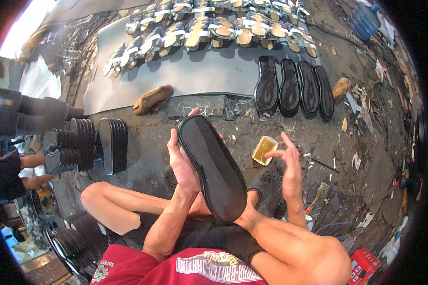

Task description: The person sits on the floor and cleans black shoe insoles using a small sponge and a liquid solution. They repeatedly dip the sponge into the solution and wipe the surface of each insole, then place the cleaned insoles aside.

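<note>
A black shoe sole (214,171) is held up over my lap by my left hand (181,164). My palm and thumb press along its left edge, with fingertips showing past its far right edge. The sole tilts, its far end to the left, and its upper face looks dark and shiny. To the right, my right hand (290,164) is raised with its fingers apart, holding nothing I can see. One of its fingers overlaps a small pale tray (258,148) of yellowish liquid on the ground; whether it touches the liquid I cannot tell.
Four-odd black soles (266,85) lie in a row at the far right, near a brown shoe last (341,90). Another last (152,99) lies by the grey sheet (128,90), which bears rows of sandals (197,35). Sole stacks (113,146) stand left, near another person's arms (33,161).
</note>
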Action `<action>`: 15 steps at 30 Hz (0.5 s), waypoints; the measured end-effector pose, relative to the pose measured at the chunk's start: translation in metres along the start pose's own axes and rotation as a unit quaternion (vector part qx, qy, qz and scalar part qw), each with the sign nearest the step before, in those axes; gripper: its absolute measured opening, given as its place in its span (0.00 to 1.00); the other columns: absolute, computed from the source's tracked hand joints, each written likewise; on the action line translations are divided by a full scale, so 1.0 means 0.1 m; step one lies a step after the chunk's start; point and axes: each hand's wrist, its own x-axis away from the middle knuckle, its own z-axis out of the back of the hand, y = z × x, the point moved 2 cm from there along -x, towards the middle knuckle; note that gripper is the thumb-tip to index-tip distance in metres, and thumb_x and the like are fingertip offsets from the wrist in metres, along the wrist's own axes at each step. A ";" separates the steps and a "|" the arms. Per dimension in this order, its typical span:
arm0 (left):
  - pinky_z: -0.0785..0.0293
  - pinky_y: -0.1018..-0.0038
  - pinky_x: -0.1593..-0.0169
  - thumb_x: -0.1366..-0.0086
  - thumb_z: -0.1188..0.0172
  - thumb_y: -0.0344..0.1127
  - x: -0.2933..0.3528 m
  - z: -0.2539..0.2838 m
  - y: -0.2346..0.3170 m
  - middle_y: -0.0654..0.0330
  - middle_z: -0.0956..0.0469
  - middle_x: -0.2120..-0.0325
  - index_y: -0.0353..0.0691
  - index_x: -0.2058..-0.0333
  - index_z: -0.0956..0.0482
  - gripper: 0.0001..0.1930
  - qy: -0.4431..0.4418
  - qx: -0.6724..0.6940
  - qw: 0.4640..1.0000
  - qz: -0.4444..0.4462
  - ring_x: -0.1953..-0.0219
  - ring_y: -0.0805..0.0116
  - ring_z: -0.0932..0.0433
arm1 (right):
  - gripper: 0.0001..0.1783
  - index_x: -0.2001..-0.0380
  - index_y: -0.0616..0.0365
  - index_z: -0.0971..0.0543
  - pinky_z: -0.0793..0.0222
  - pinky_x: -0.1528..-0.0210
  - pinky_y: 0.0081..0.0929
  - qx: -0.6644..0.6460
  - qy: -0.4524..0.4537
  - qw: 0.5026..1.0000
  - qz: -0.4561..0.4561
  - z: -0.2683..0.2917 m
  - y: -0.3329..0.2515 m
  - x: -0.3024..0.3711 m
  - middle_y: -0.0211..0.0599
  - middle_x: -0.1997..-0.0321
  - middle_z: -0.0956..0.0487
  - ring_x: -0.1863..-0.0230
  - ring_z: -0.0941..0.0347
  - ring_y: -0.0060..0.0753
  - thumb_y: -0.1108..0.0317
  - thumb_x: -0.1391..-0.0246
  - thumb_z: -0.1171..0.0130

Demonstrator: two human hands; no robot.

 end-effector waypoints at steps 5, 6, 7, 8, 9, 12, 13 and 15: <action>0.18 0.60 0.43 0.18 0.65 0.64 0.05 -0.20 -0.23 0.54 0.19 0.48 0.44 0.23 0.40 0.38 -0.006 -0.102 0.993 -0.059 0.49 0.60 0.17 | 0.44 0.20 0.62 0.37 0.64 0.16 0.51 -0.251 -0.153 0.945 0.144 -0.28 -0.92 -0.13 0.51 0.11 0.55 0.22 0.34 0.49 0.37 0.20 0.75; 0.18 0.61 0.42 0.18 0.65 0.63 0.06 -0.23 -0.29 0.55 0.19 0.48 0.43 0.23 0.40 0.37 -0.003 -0.106 0.991 -0.078 0.48 0.61 0.18 | 0.44 0.20 0.61 0.37 0.66 0.16 0.53 -0.126 -0.159 0.963 0.176 -0.31 -1.03 -0.14 0.53 0.11 0.56 0.18 0.43 0.53 0.37 0.20 0.76; 0.19 0.62 0.41 0.18 0.65 0.63 0.09 -0.25 -0.30 0.56 0.19 0.48 0.43 0.24 0.40 0.37 0.006 -0.114 0.988 -0.105 0.47 0.63 0.18 | 0.45 0.20 0.61 0.38 0.68 0.16 0.54 -0.044 -0.164 0.966 0.195 -0.41 -1.08 -0.15 0.54 0.11 0.56 0.16 0.49 0.56 0.37 0.20 0.77; 0.23 0.63 0.37 0.19 0.63 0.63 0.11 -0.29 -0.30 0.56 0.20 0.46 0.41 0.25 0.39 0.37 0.031 -0.163 0.976 -0.139 0.45 0.63 0.19 | 0.45 0.19 0.60 0.39 0.69 0.16 0.55 0.038 -0.166 0.961 0.216 -0.51 -1.14 -0.16 0.56 0.11 0.57 0.14 0.56 0.58 0.36 0.20 0.78; 0.24 0.63 0.36 0.20 0.61 0.63 0.12 -0.30 -0.31 0.56 0.20 0.46 0.41 0.25 0.39 0.37 0.031 -0.188 0.967 -0.171 0.44 0.62 0.20 | 0.46 0.19 0.61 0.40 0.70 0.16 0.55 0.084 -0.159 0.959 0.221 -0.61 -1.10 -0.16 0.57 0.11 0.57 0.13 0.60 0.60 0.36 0.20 0.78; 0.30 0.64 0.34 0.25 0.53 0.72 0.10 -0.28 -0.33 0.56 0.31 0.37 0.43 0.26 0.40 0.44 0.032 -0.281 0.925 -0.255 0.39 0.64 0.27 | 0.48 0.17 0.62 0.45 0.69 0.16 0.56 0.122 -0.157 0.951 0.238 -0.77 -1.01 -0.07 0.60 0.12 0.58 0.14 0.62 0.65 0.34 0.22 0.79; 0.30 0.63 0.34 0.26 0.52 0.72 0.09 -0.25 -0.34 0.55 0.32 0.36 0.42 0.26 0.40 0.44 0.015 -0.286 0.919 -0.271 0.39 0.64 0.27 | 0.49 0.17 0.62 0.47 0.68 0.16 0.56 0.121 -0.160 0.949 0.243 -0.79 -0.99 -0.04 0.61 0.12 0.57 0.14 0.61 0.67 0.33 0.22 0.78; 0.30 0.61 0.33 0.27 0.50 0.74 0.07 -0.22 -0.38 0.55 0.35 0.35 0.41 0.26 0.40 0.46 -0.019 -0.297 0.907 -0.300 0.38 0.62 0.28 | 0.51 0.16 0.64 0.51 0.67 0.17 0.57 0.110 -0.166 0.950 0.241 -0.79 -0.98 -0.03 0.61 0.12 0.57 0.15 0.60 0.69 0.31 0.24 0.79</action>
